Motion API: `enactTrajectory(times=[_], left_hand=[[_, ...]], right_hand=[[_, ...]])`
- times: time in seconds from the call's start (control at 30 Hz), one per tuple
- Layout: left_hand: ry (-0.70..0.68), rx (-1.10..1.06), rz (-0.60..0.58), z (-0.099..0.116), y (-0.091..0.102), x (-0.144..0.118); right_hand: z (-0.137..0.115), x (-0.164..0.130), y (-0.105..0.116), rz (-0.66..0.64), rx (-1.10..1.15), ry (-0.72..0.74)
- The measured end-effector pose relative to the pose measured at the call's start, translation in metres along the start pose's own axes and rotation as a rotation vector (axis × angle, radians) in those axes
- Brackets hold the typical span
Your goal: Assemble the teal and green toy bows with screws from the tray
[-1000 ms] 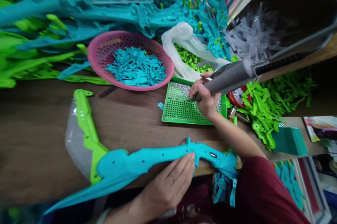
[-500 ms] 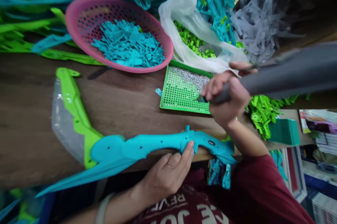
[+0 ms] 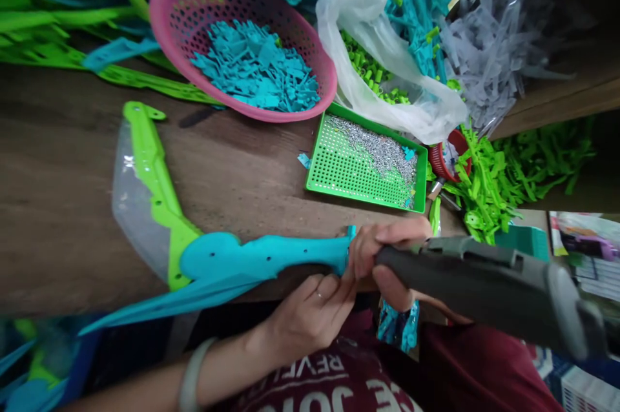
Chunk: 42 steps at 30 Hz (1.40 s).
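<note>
A dark grey electric screwdriver [image 3: 465, 279] lies in my right hand [image 3: 371, 247], whose fingers wrap its front end. Its tip is hidden behind the fingers, over the right part of a blue-and-green plastic toy [image 3: 285, 254]. The toy rests along the table's near edge, with a clear curved blade [image 3: 140, 212] on its left end. Curled fingers of my left hand [image 3: 310, 315] press against the toy's near side, close to the right hand's fingers. Whether they also pinch something small is hidden.
Behind the toy stands a green perforated tray [image 3: 334, 183] with small metal screws. A pink basket [image 3: 165, 18] of blue pieces and a white plastic bag [image 3: 334, 24] of green parts stand beyond. Green parts [image 3: 484, 205] and a small red basket [image 3: 438, 163] are at right.
My right hand has brought the screwdriver from above the screw tray down to the toy, beside my left hand. My left fingers have curled in. The view has shifted slightly.
</note>
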<state>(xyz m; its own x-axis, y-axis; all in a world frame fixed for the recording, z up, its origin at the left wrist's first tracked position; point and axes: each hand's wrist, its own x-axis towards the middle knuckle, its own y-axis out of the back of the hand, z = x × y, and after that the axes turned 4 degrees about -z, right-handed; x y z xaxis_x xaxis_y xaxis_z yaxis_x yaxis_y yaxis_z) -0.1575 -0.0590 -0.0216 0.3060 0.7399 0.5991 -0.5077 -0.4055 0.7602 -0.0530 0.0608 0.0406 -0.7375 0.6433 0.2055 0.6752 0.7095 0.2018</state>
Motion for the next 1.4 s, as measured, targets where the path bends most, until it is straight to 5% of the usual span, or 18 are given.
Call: enactTrajectory(times=[0.1, 0.3, 0.37, 0.5, 0.57, 0.7, 1.07, 1.2, 1.3, 1.4], left_hand=[[0.019, -0.041, 0.04, 0.0, 0.001, 0.002], [0.025, -0.004, 0.043, -0.001, 0.001, -0.001], [0.016, 0.022, 0.018, -0.002, 0.0, -0.002], [0.007, -0.004, -0.011, -0.004, -0.002, -0.002], [0.011, -0.018, -0.007, -0.005, -0.003, -0.002], [-0.004, -0.018, -0.013, -0.006, -0.001, -0.001], [0.024, -0.069, 0.007, -0.009, 0.001, -0.002], [0.063, -0.088, 0.013, -0.008, -0.002, -0.006], [0.08, -0.102, 0.063, -0.007, -0.006, -0.007], [0.052, -0.11, 0.094, -0.006, -0.009, -0.007]], right_hand=[[0.008, -0.003, -0.005, 0.018, 0.074, 0.262], [-0.003, 0.019, 0.016, -0.272, 0.058, 0.264], [-0.004, 0.045, 0.026, -0.158, 0.036, 0.271], [0.025, 0.108, 0.035, 0.321, 0.075, 0.42], [0.044, 0.129, 0.035, 0.415, 0.078, 0.385], [0.06, 0.137, 0.033, 0.415, -0.014, 0.293], [0.053, 0.138, 0.03, 0.441, -0.009, 0.208], [-0.006, 0.103, 0.033, 0.492, 0.092, 0.256], [-0.054, 0.042, 0.031, 0.307, 0.051, 0.081], [-0.072, -0.015, 0.018, 0.199, 0.096, 0.052]])
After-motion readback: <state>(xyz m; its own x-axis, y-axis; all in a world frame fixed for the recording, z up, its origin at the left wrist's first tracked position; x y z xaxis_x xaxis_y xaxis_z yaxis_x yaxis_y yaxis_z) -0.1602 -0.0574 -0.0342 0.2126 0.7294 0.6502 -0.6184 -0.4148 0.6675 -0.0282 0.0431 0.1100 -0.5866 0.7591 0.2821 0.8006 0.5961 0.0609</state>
